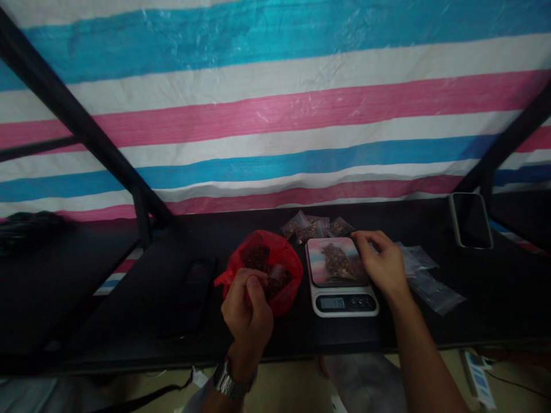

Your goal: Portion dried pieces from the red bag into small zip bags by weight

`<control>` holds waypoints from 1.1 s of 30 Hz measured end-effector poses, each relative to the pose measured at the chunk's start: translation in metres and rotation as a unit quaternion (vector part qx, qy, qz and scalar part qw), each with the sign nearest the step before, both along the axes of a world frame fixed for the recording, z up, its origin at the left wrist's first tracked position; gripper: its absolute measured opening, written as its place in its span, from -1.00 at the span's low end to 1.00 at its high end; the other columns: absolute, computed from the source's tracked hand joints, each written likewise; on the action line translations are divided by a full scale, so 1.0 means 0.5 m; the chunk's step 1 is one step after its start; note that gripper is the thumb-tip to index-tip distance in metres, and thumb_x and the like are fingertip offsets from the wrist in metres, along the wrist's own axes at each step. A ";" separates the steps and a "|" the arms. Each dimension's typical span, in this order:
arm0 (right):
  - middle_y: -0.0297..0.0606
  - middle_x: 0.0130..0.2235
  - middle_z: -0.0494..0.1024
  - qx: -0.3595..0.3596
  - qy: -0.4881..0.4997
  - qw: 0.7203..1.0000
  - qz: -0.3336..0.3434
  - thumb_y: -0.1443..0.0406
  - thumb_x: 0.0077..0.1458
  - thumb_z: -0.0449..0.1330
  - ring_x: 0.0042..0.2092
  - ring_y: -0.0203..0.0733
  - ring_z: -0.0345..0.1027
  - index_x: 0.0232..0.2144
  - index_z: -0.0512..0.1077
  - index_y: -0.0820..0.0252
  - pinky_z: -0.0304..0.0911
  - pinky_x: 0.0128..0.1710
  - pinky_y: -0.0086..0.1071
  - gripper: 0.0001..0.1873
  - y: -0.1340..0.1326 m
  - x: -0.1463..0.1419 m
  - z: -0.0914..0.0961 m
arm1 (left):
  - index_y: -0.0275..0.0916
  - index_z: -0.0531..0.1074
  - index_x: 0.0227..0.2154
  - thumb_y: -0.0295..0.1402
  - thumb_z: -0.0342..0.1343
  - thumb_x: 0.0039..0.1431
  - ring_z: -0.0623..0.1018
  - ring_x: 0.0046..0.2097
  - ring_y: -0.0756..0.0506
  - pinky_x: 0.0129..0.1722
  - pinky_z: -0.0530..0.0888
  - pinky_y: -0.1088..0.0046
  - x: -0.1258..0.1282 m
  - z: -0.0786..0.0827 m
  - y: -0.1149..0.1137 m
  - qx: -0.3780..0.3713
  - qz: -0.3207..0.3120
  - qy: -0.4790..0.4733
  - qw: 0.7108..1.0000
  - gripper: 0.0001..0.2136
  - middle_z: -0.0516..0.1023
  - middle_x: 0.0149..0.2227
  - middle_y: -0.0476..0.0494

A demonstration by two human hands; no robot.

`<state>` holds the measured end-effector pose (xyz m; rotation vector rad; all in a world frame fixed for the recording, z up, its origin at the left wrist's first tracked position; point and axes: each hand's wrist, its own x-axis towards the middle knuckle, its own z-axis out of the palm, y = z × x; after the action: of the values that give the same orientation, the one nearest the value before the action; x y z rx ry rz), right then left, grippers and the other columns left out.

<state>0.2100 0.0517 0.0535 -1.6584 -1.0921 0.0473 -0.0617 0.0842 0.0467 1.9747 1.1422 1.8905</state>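
Head view: the scale (318,307) stands on the dark worktop (340,339), its small screen lit. On its plate lies a clear bag (338,262) filled with brown bits. Left of the scale sits an open red bag (289,299) with dark dried bits (257,257) inside. Over it the left hand (249,310) has its grip pinched closed on what looks like a small pale scoop (278,273). At the scale's right edge, the right hand (383,267) has a loose, open grip; whether it touches the scale I cannot tell. Small filled bags (310,230) lie behind the scale; flat clear bags (434,291) and a phone (472,221) are right of it.
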 end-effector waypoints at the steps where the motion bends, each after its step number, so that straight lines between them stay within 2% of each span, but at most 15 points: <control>1: -0.14 -0.23 0.70 -0.004 -0.007 1.000 0.012 0.11 0.21 0.19 -0.13 0.01 0.53 -0.32 0.67 0.14 0.36 -0.02 -0.13 -0.69 0.006 0.002 0.004 | -0.16 0.46 -0.40 -0.40 -0.05 0.46 0.52 -0.43 -0.03 -0.37 0.42 0.46 0.000 0.001 0.000 0.000 0.004 0.002 1.000 -0.70 0.52 -0.49 0.02; 8: -0.17 -0.20 0.63 -0.103 -0.112 0.984 0.089 0.23 0.20 0.19 -0.08 0.04 0.48 -0.23 0.71 0.06 0.29 0.07 -0.05 -0.72 0.034 0.013 0.007 | -0.16 0.45 -0.39 -0.40 -0.06 0.47 0.52 -0.43 -0.02 -0.36 0.44 0.46 -0.009 0.005 0.002 0.014 0.006 0.009 1.000 -0.71 0.52 -0.49 0.02; 12: -0.13 -0.17 0.59 -0.150 -0.149 0.974 0.086 0.22 0.22 0.19 -0.06 0.09 0.43 -0.18 0.73 0.03 0.24 0.07 0.00 -0.71 0.037 0.011 -0.004 | -0.15 0.44 -0.39 -0.41 -0.05 0.46 0.52 -0.43 -0.03 -0.34 0.44 0.45 -0.015 0.005 0.001 0.016 0.008 0.013 1.000 -0.72 0.52 -0.49 0.03; 15: -0.13 -0.17 0.58 -0.161 -0.152 0.971 0.085 0.23 0.21 0.20 -0.05 0.11 0.41 -0.22 0.73 0.02 0.23 0.06 0.02 -0.73 0.039 0.009 -0.006 | -0.15 0.44 -0.39 -0.45 -0.04 0.44 0.52 -0.42 -0.01 -0.34 0.44 0.47 -0.020 0.006 -0.001 0.023 0.002 0.009 1.000 -0.73 0.52 -0.48 0.05; 20: -0.14 -0.15 0.60 -0.150 -0.127 0.977 0.085 0.26 0.16 0.20 -0.01 0.13 0.40 -0.30 0.67 0.05 0.19 0.08 0.04 -0.79 0.038 0.004 0.004 | -0.15 0.45 -0.39 -0.44 -0.03 0.44 0.54 -0.42 -0.02 -0.34 0.45 0.46 -0.030 0.005 -0.003 0.018 0.005 0.009 1.000 -0.73 0.53 -0.48 0.04; 23: -0.18 -0.19 0.57 -0.095 -0.083 0.983 0.132 0.27 0.17 0.19 -0.08 0.03 0.42 -0.33 0.62 0.08 0.25 0.02 -0.06 -0.82 0.032 -0.002 0.022 | -0.15 0.44 -0.41 -0.39 -0.05 0.46 0.53 -0.42 -0.03 -0.36 0.45 0.44 -0.028 0.004 -0.008 0.012 0.004 0.006 1.000 -0.71 0.54 -0.48 0.01; 25: -0.23 -0.24 0.54 -0.058 -0.049 0.981 0.178 0.27 0.18 0.19 -0.16 -0.06 0.43 -0.34 0.59 0.09 0.30 -0.08 -0.17 -0.85 0.026 -0.012 0.041 | -0.14 0.44 -0.41 -0.37 -0.05 0.48 0.53 -0.42 -0.03 -0.37 0.45 0.45 -0.018 0.004 -0.017 0.001 -0.020 -0.003 1.000 -0.70 0.53 -0.47 0.01; 27: -0.26 -0.28 0.53 -0.038 -0.029 0.974 0.224 0.26 0.20 0.21 -0.22 -0.10 0.42 -0.34 0.57 0.09 0.31 -0.17 -0.23 -0.87 0.021 -0.032 0.066 | -0.14 0.46 -0.38 -0.35 -0.04 0.49 0.55 -0.37 -0.04 -0.33 0.47 0.45 0.001 0.005 -0.032 -0.030 -0.060 -0.025 0.997 -0.71 0.55 -0.43 -0.01; 29: -0.26 -0.29 0.55 -0.032 -0.022 0.963 0.268 0.25 0.23 0.22 -0.22 -0.11 0.43 -0.35 0.57 0.08 0.32 -0.18 -0.25 -0.87 0.018 -0.064 0.093 | -0.14 0.52 -0.24 -0.29 0.00 0.50 0.61 -0.24 -0.07 -0.21 0.52 0.42 0.024 0.007 -0.052 -0.104 -0.103 -0.063 0.987 -0.78 0.62 -0.28 -0.08; 30: -0.26 -0.28 0.57 -0.031 -0.019 0.956 0.290 0.25 0.24 0.23 -0.21 -0.11 0.44 -0.34 0.57 0.08 0.32 -0.17 -0.26 -0.87 0.017 -0.085 0.106 | -0.14 0.52 -0.12 -0.24 0.00 0.51 0.63 -0.16 -0.10 -0.13 0.54 0.39 0.035 0.007 -0.063 -0.163 -0.119 -0.088 0.975 -0.79 0.65 -0.18 -0.13; 32: -0.26 -0.25 0.60 -0.031 -0.018 0.943 0.329 0.26 0.26 0.22 -0.19 -0.12 0.46 -0.32 0.58 0.07 0.34 -0.14 -0.27 -0.87 0.019 -0.130 0.126 | -0.13 0.47 0.06 -0.10 0.00 0.51 0.63 -0.03 -0.13 -0.01 0.54 0.34 0.056 0.006 -0.081 -0.289 -0.159 -0.135 0.934 -0.70 0.65 0.02 -0.21; 33: -0.26 -0.24 0.61 -0.035 -0.020 0.937 0.347 0.27 0.26 0.22 -0.18 -0.12 0.47 -0.31 0.58 0.06 0.35 -0.13 -0.27 -0.87 0.022 -0.154 0.134 | -0.13 0.45 0.09 -0.02 0.02 0.48 0.64 -0.08 -0.12 -0.05 0.55 0.34 0.064 0.004 -0.088 -0.345 -0.187 -0.161 0.906 -0.64 0.66 0.02 -0.23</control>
<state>0.1331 0.0627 0.1202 -1.2618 -1.6772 0.5144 -0.0297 0.0400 0.0488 1.3125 1.0399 1.2949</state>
